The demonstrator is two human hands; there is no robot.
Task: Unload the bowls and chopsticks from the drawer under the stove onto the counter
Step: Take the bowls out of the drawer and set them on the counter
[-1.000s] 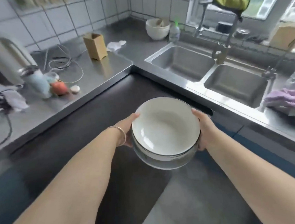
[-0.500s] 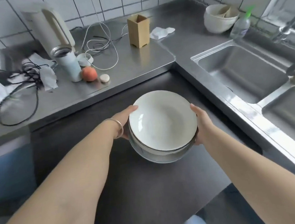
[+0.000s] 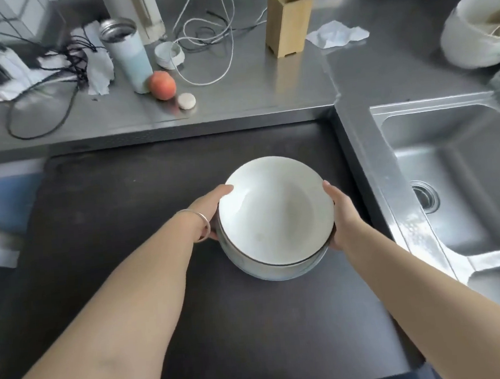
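Presently I have a stack of white bowls (image 3: pixel 274 214) held at the centre of the frame, over the dark stove top (image 3: pixel 126 229). My left hand (image 3: pixel 211 210) grips the stack's left rim, thumb laid over the edge, a thin bangle (image 3: pixel 199 223) on that wrist. My right hand (image 3: pixel 342 215) grips the right rim, thumb on the edge and fingers curled beneath. Whether the stack touches the dark surface I cannot tell.

Along the upper part of the frame runs the steel worktop (image 3: pixel 250 99). On it, at upper left, lie crumpled tissues and black cables (image 3: pixel 39 71). Right of these stands an open pale-blue flask (image 3: pixel 129 55), with a peach (image 3: pixel 162 85) touching its base and a small round white object (image 3: pixel 187 100) just beside the peach. A white cable (image 3: pixel 216 42) loops behind them. At upper centre stands an upright wooden holder (image 3: pixel 288 22), a crumpled tissue (image 3: pixel 337 37) near its right side. At upper right sits a white bowl (image 3: pixel 476 34) with contents I cannot identify. A steel sink (image 3: pixel 457 179) occupies the right edge.
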